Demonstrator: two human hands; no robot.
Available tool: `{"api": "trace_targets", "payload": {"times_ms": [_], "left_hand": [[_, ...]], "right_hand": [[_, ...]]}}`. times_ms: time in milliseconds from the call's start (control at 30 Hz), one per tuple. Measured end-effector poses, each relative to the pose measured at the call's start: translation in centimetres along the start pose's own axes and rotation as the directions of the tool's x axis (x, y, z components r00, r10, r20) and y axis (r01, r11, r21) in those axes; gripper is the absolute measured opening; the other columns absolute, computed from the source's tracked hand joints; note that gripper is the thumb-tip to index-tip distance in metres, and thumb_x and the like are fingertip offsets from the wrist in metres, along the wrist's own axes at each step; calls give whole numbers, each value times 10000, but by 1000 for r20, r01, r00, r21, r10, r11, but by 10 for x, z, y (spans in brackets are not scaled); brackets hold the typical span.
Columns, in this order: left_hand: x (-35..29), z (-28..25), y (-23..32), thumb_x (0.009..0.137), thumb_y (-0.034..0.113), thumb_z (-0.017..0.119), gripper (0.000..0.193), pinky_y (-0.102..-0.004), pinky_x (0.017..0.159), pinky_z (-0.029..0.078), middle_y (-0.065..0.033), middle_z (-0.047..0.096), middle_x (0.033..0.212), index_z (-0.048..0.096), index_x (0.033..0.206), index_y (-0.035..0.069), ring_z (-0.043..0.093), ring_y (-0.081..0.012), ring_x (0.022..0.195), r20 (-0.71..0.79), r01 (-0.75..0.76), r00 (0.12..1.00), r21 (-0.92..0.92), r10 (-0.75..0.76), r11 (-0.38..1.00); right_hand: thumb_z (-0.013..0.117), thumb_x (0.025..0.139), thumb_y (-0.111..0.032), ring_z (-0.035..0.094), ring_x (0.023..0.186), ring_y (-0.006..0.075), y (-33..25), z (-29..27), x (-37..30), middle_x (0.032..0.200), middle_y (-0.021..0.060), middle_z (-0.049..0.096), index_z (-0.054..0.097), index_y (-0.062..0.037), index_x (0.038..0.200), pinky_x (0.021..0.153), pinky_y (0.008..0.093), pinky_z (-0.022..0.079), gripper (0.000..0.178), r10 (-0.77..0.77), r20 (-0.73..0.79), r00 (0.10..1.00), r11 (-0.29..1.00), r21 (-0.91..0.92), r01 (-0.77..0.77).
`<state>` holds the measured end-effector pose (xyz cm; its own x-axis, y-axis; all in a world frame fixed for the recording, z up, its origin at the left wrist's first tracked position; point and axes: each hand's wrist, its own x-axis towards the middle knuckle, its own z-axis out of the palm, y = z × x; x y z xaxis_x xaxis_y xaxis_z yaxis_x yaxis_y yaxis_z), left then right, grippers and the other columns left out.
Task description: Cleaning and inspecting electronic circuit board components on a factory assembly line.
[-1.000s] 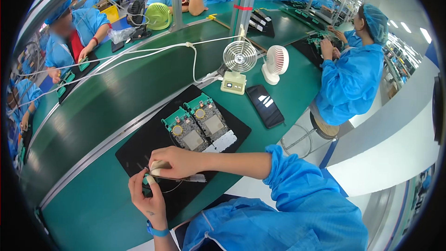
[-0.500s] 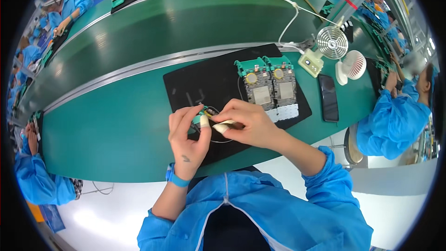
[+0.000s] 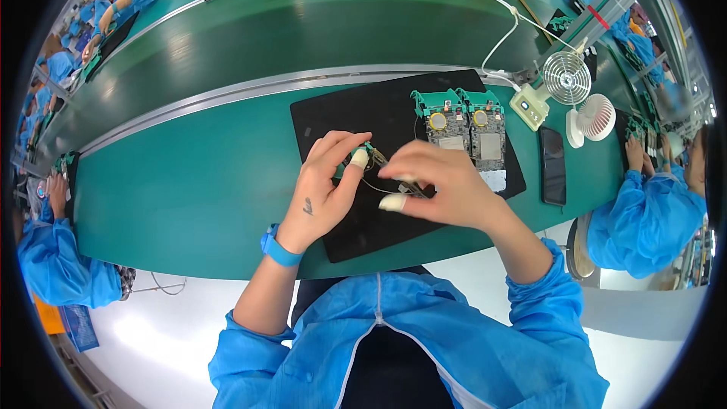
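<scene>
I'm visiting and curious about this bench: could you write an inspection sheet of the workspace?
Surface: smooth green tabletop with flat black mat.
Work pieces: two grey circuit boards, green along their far ends, side by side on the mat.
Clutter: black rectangular phone, white round fan, silver-grilled fan with pale-green base.
Hands: left hand pinches a small green part; right hand close by, grip unclear.
Cables: white cord reaching the silver-grilled fan; thin wire between the hands.
Surroundings: people in blue smocks at nearby stations.

Blurred right hand (image 3: 453, 183), partly hidden green part (image 3: 340, 172)
</scene>
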<state>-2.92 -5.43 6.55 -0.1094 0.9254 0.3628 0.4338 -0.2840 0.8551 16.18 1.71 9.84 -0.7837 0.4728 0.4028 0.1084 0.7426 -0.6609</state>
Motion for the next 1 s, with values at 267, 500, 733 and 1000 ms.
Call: {"api": "trace_targets", "payload": {"times_ms": [267, 500, 733, 1000], "left_hand": [[0, -12, 3, 827, 32, 561, 374, -346, 867, 436, -152, 536, 1100, 546, 1199, 1, 522, -304, 1010, 145, -40, 989, 12, 38, 999], [-2, -9, -2, 737, -3, 630, 426, -355, 893, 432, -138, 554, 1089, 575, 1158, 16, 514, -303, 1035, 121, -76, 990, 2, 75, 997], [-25, -2, 3, 644, 65, 684, 427, -362, 884, 422, -110, 560, 1082, 645, 1070, 62, 492, -285, 1032, -52, -127, 988, 251, 145, 959], [-73, 8, 20, 652, 0, 678, 481, -315, 743, 443, -104, 541, 1000, 638, 1126, 69, 523, -241, 933, -264, 71, 960, 561, 97, 825]], "right_hand": [[730, 650, -82, 592, 622, 184, 4, -3, 7, 800, 7, 565, 635, -103, 901, 506, 302, 450, 269, -215, 104, 971, 903, -357, 238], [694, 695, -29, 609, 655, 184, 16, 7, 15, 806, 35, 581, 632, -47, 915, 545, 285, 474, 229, -44, -28, 999, 978, -206, 37], [660, 750, -18, 600, 737, 137, 12, 27, 8, 845, 44, 591, 630, -32, 928, 599, 242, 470, 181, 160, -48, 986, 968, 201, -147], [690, 745, 4, 597, 686, 121, 3, 44, -13, 853, 57, 598, 645, -35, 941, 542, 236, 474, 205, 125, -8, 992, 963, 242, -119]]}}
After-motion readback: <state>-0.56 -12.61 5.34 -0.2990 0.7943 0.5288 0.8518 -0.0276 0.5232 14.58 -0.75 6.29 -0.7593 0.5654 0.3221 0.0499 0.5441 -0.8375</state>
